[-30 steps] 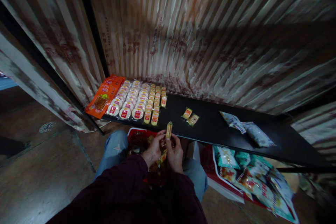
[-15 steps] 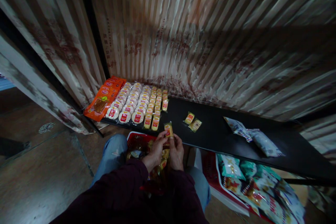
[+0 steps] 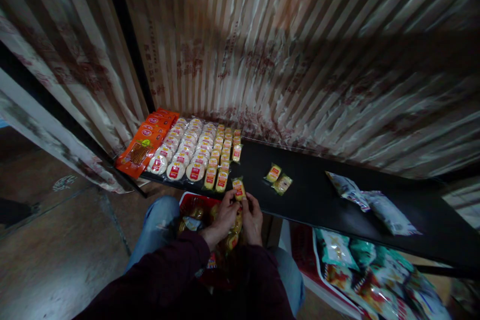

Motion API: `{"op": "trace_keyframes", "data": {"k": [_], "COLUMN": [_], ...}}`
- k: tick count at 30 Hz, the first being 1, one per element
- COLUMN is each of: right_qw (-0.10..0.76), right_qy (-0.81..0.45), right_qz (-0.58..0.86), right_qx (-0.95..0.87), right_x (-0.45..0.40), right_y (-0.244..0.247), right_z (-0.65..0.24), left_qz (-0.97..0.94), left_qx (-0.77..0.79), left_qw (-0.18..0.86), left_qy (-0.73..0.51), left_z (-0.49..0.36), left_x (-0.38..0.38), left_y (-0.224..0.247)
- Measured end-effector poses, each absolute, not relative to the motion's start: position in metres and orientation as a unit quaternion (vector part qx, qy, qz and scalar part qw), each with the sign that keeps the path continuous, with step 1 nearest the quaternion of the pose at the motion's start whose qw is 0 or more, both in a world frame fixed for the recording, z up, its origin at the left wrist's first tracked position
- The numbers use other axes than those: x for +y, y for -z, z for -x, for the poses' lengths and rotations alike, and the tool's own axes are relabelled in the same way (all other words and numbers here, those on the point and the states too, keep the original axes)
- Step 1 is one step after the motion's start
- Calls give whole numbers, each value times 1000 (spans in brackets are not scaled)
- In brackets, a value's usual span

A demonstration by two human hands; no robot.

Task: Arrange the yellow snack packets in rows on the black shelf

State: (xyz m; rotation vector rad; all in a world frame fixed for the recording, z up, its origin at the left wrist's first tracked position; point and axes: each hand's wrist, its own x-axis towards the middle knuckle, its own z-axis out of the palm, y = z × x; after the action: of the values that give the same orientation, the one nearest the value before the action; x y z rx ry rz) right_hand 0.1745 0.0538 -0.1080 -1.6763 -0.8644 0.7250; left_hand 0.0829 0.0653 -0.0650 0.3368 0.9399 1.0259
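Observation:
Between my left hand [image 3: 226,216] and my right hand [image 3: 252,217] is a small yellow wrapped snack cake [image 3: 239,189] with a red label, tilted up at the shelf's front edge. Fingers of both hands are closed on its lower end. Just beyond it stand rows of the same yellow snack cakes [image 3: 222,179], beside rows of round white wrapped cakes [image 3: 195,172]. Under my hands, between my knees, a red basket [image 3: 184,197] holds more gold-wrapped packets. Two loose yellow packets [image 3: 274,173] lie on the black shelf [image 3: 300,202] to the right.
Orange snack bags [image 3: 141,148] lie at the shelf's left end. Two whitish packets [image 3: 390,213] rest toward the right. Below the shelf, a second basket [image 3: 318,265] is full of green and white bags. A pleated printed curtain [image 3: 240,50] hangs behind.
The view has shifted slightly. Both hands still hold the yellow snack cake, which now sits a little lower and closer to the front of the yellow rows.

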Motion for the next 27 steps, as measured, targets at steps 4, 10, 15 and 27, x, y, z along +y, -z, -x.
{"op": "trace_keyframes", "data": {"k": [4, 10, 15, 27], "right_qw": [528, 528, 527, 515], "right_qy": [-252, -255, -261, -257], "right_qz": [715, 710, 701, 715], "right_qx": [-383, -390, -403, -396], "right_x": [63, 80, 90, 113], "right_y": [116, 120, 114, 122], "right_z": [-182, -192, -193, -200], "left_qz": [-244, -313, -319, -350], "left_qx": [458, 487, 503, 530], "left_qw": [698, 670, 651, 621], "left_qy": [-493, -464, -470, -459], "left_z": [-86, -90, -95, -105], "left_x": [74, 88, 98, 118], "left_y": [64, 53, 59, 56]}}
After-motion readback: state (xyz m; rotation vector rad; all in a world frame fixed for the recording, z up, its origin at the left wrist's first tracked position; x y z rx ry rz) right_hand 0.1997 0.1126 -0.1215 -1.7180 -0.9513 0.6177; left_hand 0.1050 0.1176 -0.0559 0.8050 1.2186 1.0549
